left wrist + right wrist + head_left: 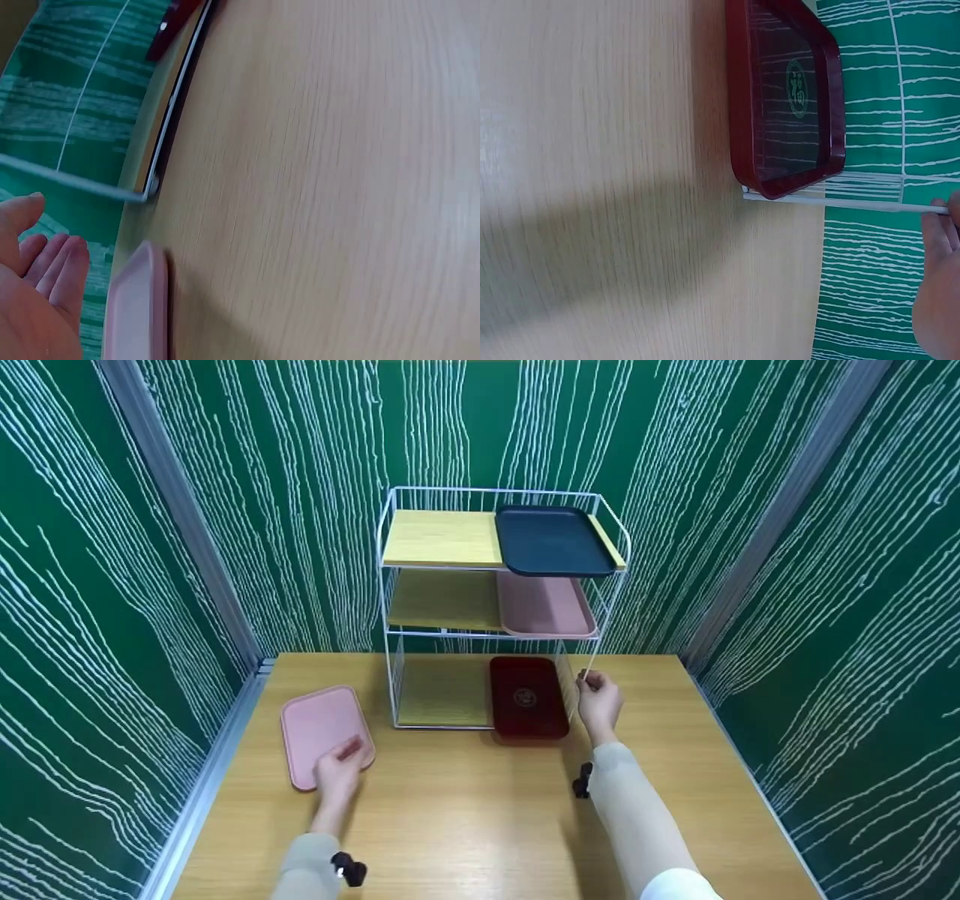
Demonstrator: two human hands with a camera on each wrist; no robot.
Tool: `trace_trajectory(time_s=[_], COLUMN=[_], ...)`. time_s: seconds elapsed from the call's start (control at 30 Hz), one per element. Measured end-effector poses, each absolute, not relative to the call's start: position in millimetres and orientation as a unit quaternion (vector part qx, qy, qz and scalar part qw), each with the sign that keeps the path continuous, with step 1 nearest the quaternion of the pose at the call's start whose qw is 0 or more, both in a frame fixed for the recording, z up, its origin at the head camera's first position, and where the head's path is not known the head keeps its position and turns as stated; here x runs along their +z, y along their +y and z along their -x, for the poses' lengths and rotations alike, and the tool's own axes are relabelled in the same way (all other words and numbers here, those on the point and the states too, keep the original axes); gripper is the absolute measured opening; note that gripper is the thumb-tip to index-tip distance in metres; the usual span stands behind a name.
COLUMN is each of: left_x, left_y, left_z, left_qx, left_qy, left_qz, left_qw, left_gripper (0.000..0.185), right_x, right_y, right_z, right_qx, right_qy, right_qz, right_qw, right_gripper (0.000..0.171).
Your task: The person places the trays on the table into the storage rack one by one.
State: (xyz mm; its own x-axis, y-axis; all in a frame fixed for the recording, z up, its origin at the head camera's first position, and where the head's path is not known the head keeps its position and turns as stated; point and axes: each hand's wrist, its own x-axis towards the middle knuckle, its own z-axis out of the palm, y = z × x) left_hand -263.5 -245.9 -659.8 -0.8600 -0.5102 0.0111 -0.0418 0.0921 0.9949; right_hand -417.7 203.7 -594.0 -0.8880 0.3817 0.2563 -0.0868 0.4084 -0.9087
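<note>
A white wire rack with three wooden shelves stands at the back of the table. My right hand pinches its front right post, beside the bottom shelf. On the right part of the shelves lie a dark blue tray on top, a pink tray in the middle and a red tray at the bottom. The red tray's front edge juts past the shelf. Left of the rack, a second pink tray lies on the table. Over its near right corner is my left hand, fingers loosely bent and holding nothing.
The wooden table runs up to green walls with white streaks on three sides. Grey metal posts mark the corners. A black device is strapped at each wrist.
</note>
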Motion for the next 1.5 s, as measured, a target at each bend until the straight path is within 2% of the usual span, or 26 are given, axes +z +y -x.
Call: trace_trajectory(time_s=[0.27, 0.63, 0.83, 1.1, 1.5], left_x=[-651.4, -648.2, -655.2, -669.2, -685.7], left_y=[-285.2, -313.5, -324.9, -338.9, -356.2], left_z=[244.9, 231.5, 221.0, 215.4, 218.2], left_qx=[-0.608, -0.603, -0.600, -0.559, -0.538], left_qy=[-0.732, -0.720, -0.715, -0.742, -0.757], left_qz=[-0.229, -0.259, -0.287, -0.311, -0.324], left_qw=[0.207, 0.227, 0.214, 0.199, 0.180], left_gripper=[0.041, 0.041, 0.043, 0.046, 0.052], right_x=[-592.8, -594.8, -600.5, -601.8, -596.9], right_y=[207.4, 223.3, 225.9, 217.6, 204.1], right_z=[421.1, 421.0, 418.3, 417.9, 418.5], right_qx=[0.532, 0.553, 0.549, 0.544, 0.545], right_qy=[-0.813, -0.797, -0.801, -0.804, -0.809], right_qz=[0.087, 0.117, 0.119, 0.110, 0.095], right_qw=[0.220, 0.212, 0.208, 0.212, 0.197], right_gripper=[0.014, 0.016, 0.015, 0.004, 0.011])
